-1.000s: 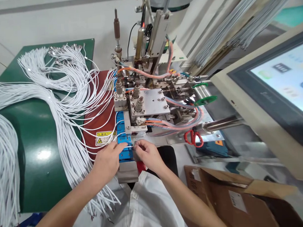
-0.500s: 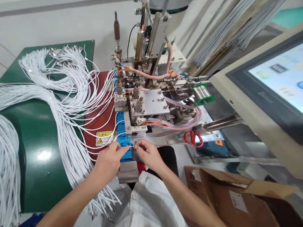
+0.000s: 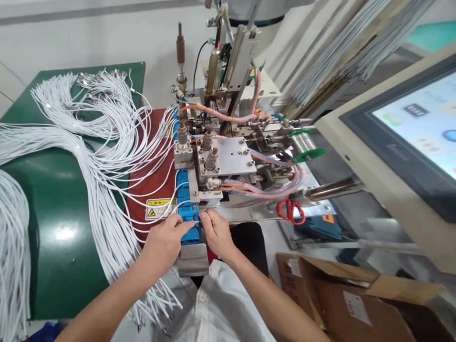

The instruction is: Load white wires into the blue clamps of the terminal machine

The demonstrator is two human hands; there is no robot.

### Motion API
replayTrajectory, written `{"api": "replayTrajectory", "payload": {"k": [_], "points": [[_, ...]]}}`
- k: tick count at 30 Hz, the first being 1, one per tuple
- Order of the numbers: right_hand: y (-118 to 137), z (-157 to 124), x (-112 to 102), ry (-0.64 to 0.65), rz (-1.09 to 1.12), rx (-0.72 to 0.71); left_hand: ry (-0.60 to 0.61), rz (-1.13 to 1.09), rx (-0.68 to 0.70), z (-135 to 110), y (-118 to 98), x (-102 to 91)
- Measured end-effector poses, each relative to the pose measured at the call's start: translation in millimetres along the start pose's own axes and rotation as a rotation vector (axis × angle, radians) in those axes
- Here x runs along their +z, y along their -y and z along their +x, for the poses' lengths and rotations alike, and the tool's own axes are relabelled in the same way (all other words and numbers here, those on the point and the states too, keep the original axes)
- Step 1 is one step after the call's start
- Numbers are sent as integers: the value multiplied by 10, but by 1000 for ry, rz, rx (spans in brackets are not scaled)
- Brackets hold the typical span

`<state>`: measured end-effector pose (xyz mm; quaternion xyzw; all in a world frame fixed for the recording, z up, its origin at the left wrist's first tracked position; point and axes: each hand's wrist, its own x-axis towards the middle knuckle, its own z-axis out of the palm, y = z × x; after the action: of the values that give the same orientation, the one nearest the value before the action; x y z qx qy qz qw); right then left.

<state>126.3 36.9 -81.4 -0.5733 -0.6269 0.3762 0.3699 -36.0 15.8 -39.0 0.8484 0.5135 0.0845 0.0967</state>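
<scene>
**Hands at the blue fixture: right-hand posture altered**

Head view. The right hand (image 3: 217, 233) has curled inward just beside the blue fixture (image 3: 191, 234), fingers folded together; whether they pinch anything cannot be told. The left hand (image 3: 163, 243) stays, one digit stretched onto the fixture; its grip is likewise unclear. A white cable end (image 3: 197, 221) lies there, between the hands. The change suggests a readjusted hold; seating cannot be judged.

From the hands (image 3: 163, 245), I see cables (image 3: 96, 188) on the desk (image 3: 62, 256) at ten o'clock, scissors (image 3: 291, 209) at three, cardboard box (image 3: 330, 302) at four.
</scene>
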Motion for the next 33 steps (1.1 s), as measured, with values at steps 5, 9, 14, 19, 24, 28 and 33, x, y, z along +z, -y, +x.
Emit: {"api": "replayTrajectory", "payload": {"k": [5,9,14,19,24,28,33], "points": [[-27,-34,75,-42,49,56,18,5,-7,-1,-29,-20],[-35,-26,77,-47,66,68,-4,73,-22,-4,-54,-35],[-25,-25,18,-48,70,86,-79,85,40,6,-46,-47],[-20,-18,-130,-189,229,137,-130,8,86,-65,6,-134],[-45,-50,-312,-240,318,136,107,-84,202,-341,38,-429],[-32,-73,-381,-260,361,162,352,-46,141,-510,34,-576],[25,-156,-366,-192,427,139,242,-305,135,-441,8,-514]]}}
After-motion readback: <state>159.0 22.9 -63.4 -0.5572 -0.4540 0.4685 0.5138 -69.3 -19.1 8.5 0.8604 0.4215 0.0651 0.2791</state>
